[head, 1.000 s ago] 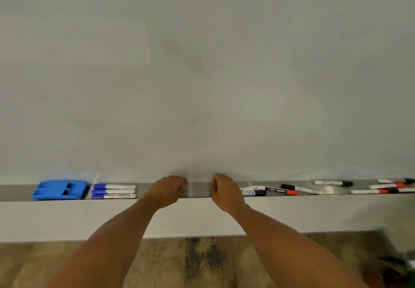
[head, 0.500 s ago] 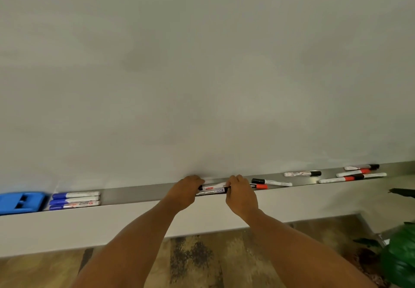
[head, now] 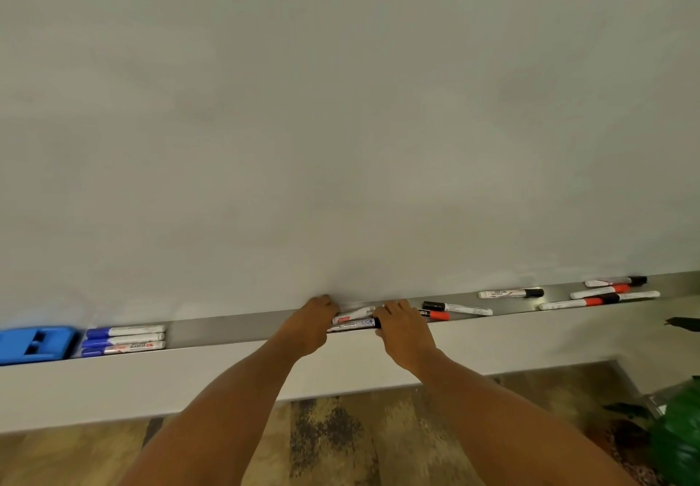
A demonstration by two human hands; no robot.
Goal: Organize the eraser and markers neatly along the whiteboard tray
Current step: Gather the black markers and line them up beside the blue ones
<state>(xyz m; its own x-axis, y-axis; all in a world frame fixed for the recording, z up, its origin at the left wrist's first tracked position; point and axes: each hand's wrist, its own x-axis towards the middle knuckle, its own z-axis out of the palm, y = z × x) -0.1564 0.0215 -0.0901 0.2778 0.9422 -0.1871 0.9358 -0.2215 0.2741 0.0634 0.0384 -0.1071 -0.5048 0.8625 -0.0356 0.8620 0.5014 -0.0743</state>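
Markers lie along the tray, and two of them sit between the two hands near the picture's middle, at about 6 o'clock from the whiteboard. The left hand curls over the left ends of this pair, its fingers bent down on the tray; the right hand closes its fingers on the right ends. The front marker has a black cap at the right hand, and the rear marker lies just behind it, touching or nearly so. Both hands are pressed on the pair from opposite ends; whether the markers are lifted off the tray I cannot tell.

At 3 o'clock from the right hand a red-capped marker pokes out from behind the fingers, and a black-capped marker lies tilted just beyond it. Farther toward 2 o'clock a single black marker lies alone, and past it three more lie loosely: a far black one, a red one, and a long pair set end to end, red cap meeting black cap.

At 9 o'clock from the left hand, well apart across bare tray, three blue markers lie side by side, caps to the left. Just beside them, at the left edge, sits the blue eraser.

Below the tray a wooden floor shows, and a green plant at 4 o'clock.
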